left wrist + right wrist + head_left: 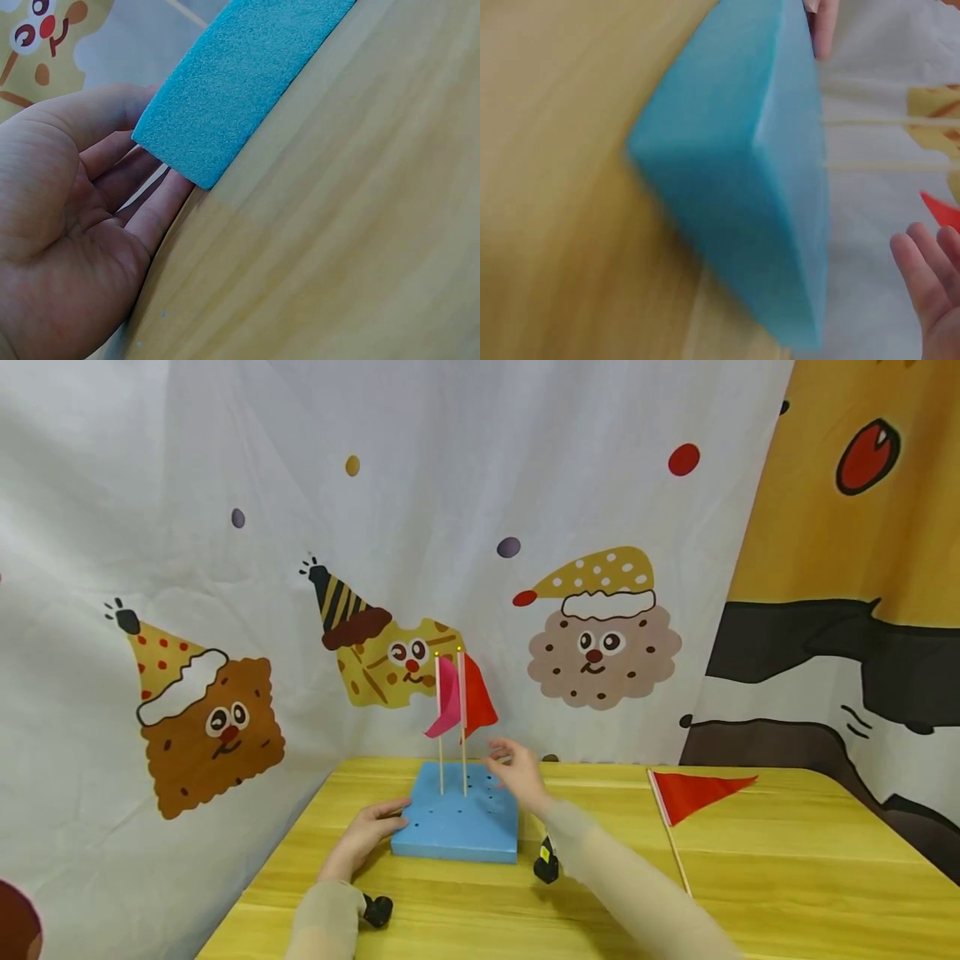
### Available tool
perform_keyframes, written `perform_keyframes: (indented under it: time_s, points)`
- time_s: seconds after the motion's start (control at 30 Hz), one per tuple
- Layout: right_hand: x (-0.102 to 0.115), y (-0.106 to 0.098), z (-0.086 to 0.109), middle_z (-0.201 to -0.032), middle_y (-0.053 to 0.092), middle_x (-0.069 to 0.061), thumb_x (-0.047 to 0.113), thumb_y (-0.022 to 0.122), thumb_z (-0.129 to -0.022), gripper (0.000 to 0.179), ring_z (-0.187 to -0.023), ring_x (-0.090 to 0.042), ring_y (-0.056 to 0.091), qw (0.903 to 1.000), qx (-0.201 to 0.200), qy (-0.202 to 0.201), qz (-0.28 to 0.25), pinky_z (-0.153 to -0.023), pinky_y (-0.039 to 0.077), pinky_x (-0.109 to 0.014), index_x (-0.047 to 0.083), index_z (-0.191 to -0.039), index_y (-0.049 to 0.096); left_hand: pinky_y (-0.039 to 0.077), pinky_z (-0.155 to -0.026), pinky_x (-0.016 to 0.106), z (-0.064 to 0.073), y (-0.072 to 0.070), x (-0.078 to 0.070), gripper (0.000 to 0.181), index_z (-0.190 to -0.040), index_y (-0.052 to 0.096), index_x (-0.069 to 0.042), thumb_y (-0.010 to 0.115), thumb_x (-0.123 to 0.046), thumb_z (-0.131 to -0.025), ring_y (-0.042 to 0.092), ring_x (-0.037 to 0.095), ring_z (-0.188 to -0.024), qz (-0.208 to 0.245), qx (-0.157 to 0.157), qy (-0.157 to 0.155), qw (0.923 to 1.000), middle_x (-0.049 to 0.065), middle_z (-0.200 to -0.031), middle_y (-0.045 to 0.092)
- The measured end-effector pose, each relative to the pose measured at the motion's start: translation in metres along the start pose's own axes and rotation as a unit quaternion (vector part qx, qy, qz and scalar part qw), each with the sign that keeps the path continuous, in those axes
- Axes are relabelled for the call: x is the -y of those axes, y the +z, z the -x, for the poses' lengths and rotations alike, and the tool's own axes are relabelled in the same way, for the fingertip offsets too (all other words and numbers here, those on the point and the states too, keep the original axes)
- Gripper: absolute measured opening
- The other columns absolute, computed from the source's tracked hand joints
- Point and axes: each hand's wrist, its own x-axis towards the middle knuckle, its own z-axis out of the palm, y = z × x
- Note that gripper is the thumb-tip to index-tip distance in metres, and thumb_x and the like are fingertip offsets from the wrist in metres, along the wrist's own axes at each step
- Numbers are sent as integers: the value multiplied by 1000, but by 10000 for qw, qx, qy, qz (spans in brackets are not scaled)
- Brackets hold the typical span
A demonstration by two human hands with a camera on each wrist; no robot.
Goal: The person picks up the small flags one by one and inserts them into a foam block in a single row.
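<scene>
A blue foam block (455, 839) with small holes in its top lies on the table. Two thin sticks stand upright in it, one bearing a pink flag (448, 697), the other a red flag (476, 697). My left hand (365, 835) rests against the block's left side with fingers fairly straight; the left wrist view shows fingertips (142, 97) at the block's corner. Above the block's right back part is my right hand (521, 774), its fingers loosely extended and holding nothing. In the right wrist view that hand (937, 285) is beside the block, near the red flag.
Another red triangular flag (697, 795) on a stick lies on the wooden table (810, 860) at the right, its lower end hidden behind my right sleeve (630, 877). A curtain (465, 468) printed with cartoon figures hangs behind the table.
</scene>
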Motion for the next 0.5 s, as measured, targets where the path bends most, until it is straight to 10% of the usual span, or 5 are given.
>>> perform_keyframes:
  time_s: [0.5]
  points:
    - [-26, -169, 64, -102, 66, -17, 21, 68, -92, 39, -82, -35, 69, 9874, -566, 1475, 98, -58, 59, -42, -1, -124, 58, 40, -105, 52, -1, 0, 1, 46, -137, 55, -3, 65, -13, -93, 45, 39, -129, -162, -79, -160, 9997, 22, -144, 44]
